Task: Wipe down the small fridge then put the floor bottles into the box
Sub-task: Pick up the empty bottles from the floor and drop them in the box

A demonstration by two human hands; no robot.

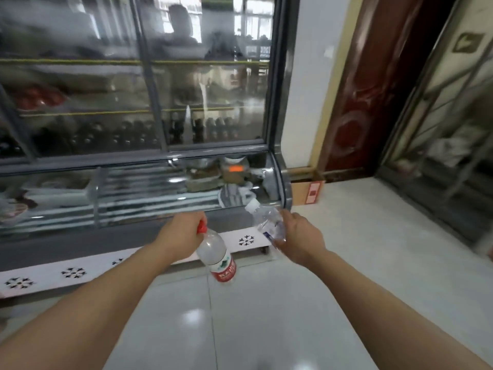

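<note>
My left hand (181,233) grips the neck of a clear plastic bottle (217,253) with a red cap and a red label; the bottle hangs bottom down over the floor. My right hand (298,236) holds a second clear bottle (266,221) with a white cap and a blue label, tilted up to the left. Both hands are in front of the glass-fronted display fridge (133,161). An open cardboard box (308,193) stands on the floor at the fridge's right end, against the wall, beyond my right hand.
The fridge's white base panel with snowflake cut-outs (72,273) runs along the floor on the left. A dark red door (373,97) and a metal-framed glass partition (440,145) stand to the right. Light floor tiles (266,316) stretch under my arms.
</note>
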